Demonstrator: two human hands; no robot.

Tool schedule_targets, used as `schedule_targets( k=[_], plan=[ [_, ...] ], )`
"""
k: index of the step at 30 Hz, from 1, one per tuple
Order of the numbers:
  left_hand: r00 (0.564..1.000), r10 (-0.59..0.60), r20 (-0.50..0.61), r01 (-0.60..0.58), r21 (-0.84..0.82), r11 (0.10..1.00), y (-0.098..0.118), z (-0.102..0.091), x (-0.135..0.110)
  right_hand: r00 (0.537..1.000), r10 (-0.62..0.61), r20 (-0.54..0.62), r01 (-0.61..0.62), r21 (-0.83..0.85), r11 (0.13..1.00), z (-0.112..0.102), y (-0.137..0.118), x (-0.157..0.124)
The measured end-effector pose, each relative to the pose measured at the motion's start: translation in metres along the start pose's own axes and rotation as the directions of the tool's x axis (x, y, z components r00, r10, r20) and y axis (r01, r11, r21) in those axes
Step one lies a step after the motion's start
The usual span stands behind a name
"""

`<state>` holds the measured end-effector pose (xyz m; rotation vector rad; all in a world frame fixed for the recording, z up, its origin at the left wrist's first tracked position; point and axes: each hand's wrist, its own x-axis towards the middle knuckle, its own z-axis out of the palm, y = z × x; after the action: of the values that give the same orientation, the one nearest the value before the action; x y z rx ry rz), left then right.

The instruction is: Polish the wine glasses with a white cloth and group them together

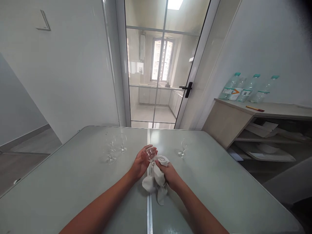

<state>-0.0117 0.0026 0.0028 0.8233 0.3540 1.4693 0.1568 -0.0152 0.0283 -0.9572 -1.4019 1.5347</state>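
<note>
Grey table, by middle seam: left hand wrapped round wine glass, lifted off surface; right hand clutches white cloth against it (other glasses toward far edge). Best: cradle bowl gently, spare stem.

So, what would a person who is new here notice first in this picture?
In the middle, the left hand holds a clear glass while the right hand presses a white cloth against it. More stemmed glasses stand on the grey table, a few to the left and one to the right. At far right, plastic bottles line a shelf.
</note>
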Motion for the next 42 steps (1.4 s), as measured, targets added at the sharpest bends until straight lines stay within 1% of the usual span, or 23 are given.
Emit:
schedule_targets(
  k=[2, 4, 5, 7, 8, 9, 10, 11, 12, 13, 14, 15, 16, 19, 21, 22, 26, 29, 32, 35, 37, 39, 42],
  plan=[
    [0.997, 0.034, -0.068, -0.033, 0.019, 0.999, -0.001, -0.001, 0.002, 0.985, -0.173, 0.003, 0.167, -0.281, 0.945, -0.001, -0.002, -0.002],
    [0.99, 0.066, -0.121, -0.062, 0.033, 0.997, -0.002, -0.003, 0.004, 0.953, -0.27, 0.137, 0.302, -0.43, 0.851, -0.002, -0.006, -0.005],
    [0.988, 0.074, -0.138, -0.07, 0.034, 0.997, -0.003, -0.005, 0.004, 0.934, -0.284, 0.218, 0.354, -0.442, 0.825, -0.003, -0.009, -0.007],
    [0.986, 0.068, -0.155, -0.065, 0.027, 0.998, -0.003, -0.009, 0.006, 0.897, -0.277, 0.345, 0.409, -0.411, 0.815, -0.004, -0.013, -0.009],
    [0.985, 0.062, -0.159, -0.059, 0.021, 0.998, -0.004, -0.011, 0.006, 0.887, -0.256, 0.384, 0.407, -0.39, 0.826, -0.004, -0.014, -0.009],
    [0.985, 0.06, -0.165, -0.059, 0.013, 0.998, -0.004, -0.013, 0.007, 0.893, -0.229, 0.388, 0.377, -0.365, 0.851, -0.004, -0.012, -0.008],
    [0.983, 0.066, -0.17, -0.066, 0.003, 0.998, -0.004, -0.014, 0.007, 0.92, -0.206, 0.334, 0.319, -0.331, 0.888, -0.004, -0.009, -0.006],
    [0.981, 0.078, -0.178, -0.08, -0.007, 0.997, -0.004, -0.015, 0.008, 0.957, -0.187, 0.221, 0.245, -0.275, 0.93, -0.003, -0.004, -0.003],
    [0.977, 0.097, -0.188, -0.102, -0.016, 0.995, -0.004, -0.015, 0.009, 0.984, -0.165, 0.065, 0.175, -0.195, 0.965, -0.003, 0.001, 0.0],
    [0.972, 0.12, -0.2, -0.127, -0.02, 0.992, -0.004, -0.015, 0.009, 0.986, -0.132, -0.099, 0.122, -0.103, 0.987, -0.002, 0.007, 0.004],
    [0.967, 0.145, -0.212, -0.151, -0.016, 0.988, -0.004, -0.014, 0.01, 0.966, -0.09, -0.242, 0.09, -0.012, 0.996, -0.002, 0.013, 0.007],
    [0.96, 0.169, -0.223, -0.175, -0.005, 0.985, -0.005, -0.012, 0.01, 0.941, -0.045, -0.335, 0.072, 0.07, 0.995, -0.001, 0.019, 0.011],
    [0.953, 0.193, -0.233, -0.196, 0.011, 0.981, -0.005, -0.01, 0.009, 0.93, -0.002, -0.367, 0.058, 0.141, 0.988, 0.0, 0.023, 0.013],
    [0.941, 0.242, -0.235, -0.227, 0.088, 0.97, -0.003, -0.001, 0.007, 0.963, 0.061, -0.262, 0.023, 0.304, 0.953, 0.003, 0.033, 0.019],
    [0.954, 0.236, -0.185, -0.208, 0.159, 0.965, 0.0, 0.007, 0.003, 0.975, 0.054, -0.216, 0.022, 0.334, 0.942, 0.002, 0.039, 0.02],
    [0.962, 0.231, -0.143, -0.203, 0.188, 0.961, 0.001, 0.011, 0.001, 0.972, 0.058, -0.23, 0.019, 0.319, 0.947, 0.001, 0.041, 0.021],
    [0.983, 0.182, -0.01, -0.176, 0.212, 0.961, 0.001, 0.019, -0.004, 0.923, 0.073, -0.378, -0.029, 0.122, 0.992, -0.013, 0.049, 0.024],
    [0.986, 0.166, 0.02, -0.166, 0.207, 0.964, -0.002, 0.02, -0.005, 0.889, 0.032, -0.456, -0.055, -0.037, 0.998, -0.023, 0.049, 0.024],
    [0.984, 0.176, 0.02, -0.176, 0.211, 0.962, -0.003, 0.018, -0.004, 0.865, 0.028, -0.501, -0.059, -0.046, 0.997, -0.024, 0.049, 0.025],
    [0.984, 0.18, 0.017, -0.179, 0.218, 0.959, -0.003, 0.017, -0.003, 0.891, 0.036, -0.452, -0.046, -0.011, 0.999, -0.02, 0.05, 0.025],
    [0.983, 0.184, 0.03, -0.185, 0.232, 0.955, -0.002, 0.016, -0.002, 0.916, 0.034, -0.401, -0.061, -0.053, 0.997, -0.019, 0.051, 0.024],
    [0.981, 0.192, 0.033, -0.194, 0.247, 0.949, 0.0, 0.015, -0.001, 0.923, 0.006, -0.385, -0.07, -0.152, 0.986, -0.022, 0.048, 0.023],
    [0.977, 0.212, -0.023, -0.2, 0.246, 0.948, 0.003, 0.013, 0.002, 0.906, -0.089, -0.414, -0.067, -0.348, 0.935, -0.025, 0.039, 0.021]
  ],
)
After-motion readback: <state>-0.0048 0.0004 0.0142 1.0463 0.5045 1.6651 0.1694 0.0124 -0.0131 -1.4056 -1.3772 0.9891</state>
